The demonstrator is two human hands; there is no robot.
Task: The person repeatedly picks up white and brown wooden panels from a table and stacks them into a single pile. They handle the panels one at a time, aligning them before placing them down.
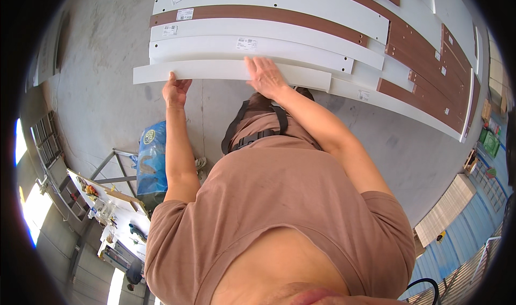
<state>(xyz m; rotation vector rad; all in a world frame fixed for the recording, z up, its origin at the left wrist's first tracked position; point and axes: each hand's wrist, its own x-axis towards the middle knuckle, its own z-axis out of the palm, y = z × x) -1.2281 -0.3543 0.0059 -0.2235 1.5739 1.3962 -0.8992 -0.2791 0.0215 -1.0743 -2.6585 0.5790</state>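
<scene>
A long, narrow white board (209,69) lies along the near edge of a spread of panels, its left end sticking out past them. My left hand (176,91) grips its near edge, thumb on the edge and fingers curled underneath, partly hidden. Further right, my right hand (265,78) rests on the same board with fingers stretched out, palm down. Just beyond is a wider white panel (204,48) with a paper label and small holes. A brown panel (269,21) lies farther back between white ones.
More white and brown panels (408,47) extend to the far right. A blue bag (152,160) stands on the concrete floor at my left, by a metal frame (110,168). Behind it is a workbench (115,208) with tools. Pale sheets (446,208) are stacked at the right.
</scene>
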